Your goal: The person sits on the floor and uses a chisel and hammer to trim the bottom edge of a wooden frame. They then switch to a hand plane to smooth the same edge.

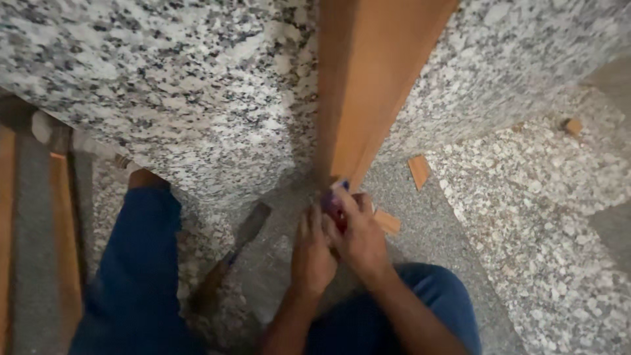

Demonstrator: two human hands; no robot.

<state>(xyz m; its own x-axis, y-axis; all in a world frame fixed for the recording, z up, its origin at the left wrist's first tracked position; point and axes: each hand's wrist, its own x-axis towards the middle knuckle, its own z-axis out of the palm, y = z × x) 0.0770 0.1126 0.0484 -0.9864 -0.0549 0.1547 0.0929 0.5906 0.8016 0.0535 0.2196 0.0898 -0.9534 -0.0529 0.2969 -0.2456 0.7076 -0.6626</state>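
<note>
Both hands [335, 240] closed together around a small red-and-blue object [334, 204] beside the wooden board [368, 85]

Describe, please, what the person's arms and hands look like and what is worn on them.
Both forearms are bare, with no sleeves in view. The left hand and right hand wear no gloves, and no watch or rings can be made out. The picture is blurred, so fine detail on the fingers cannot be told. Blue trousers cover the legs.

Chisel [246, 230]; wood offcuts [419, 171] on floor [526, 217]
</note>
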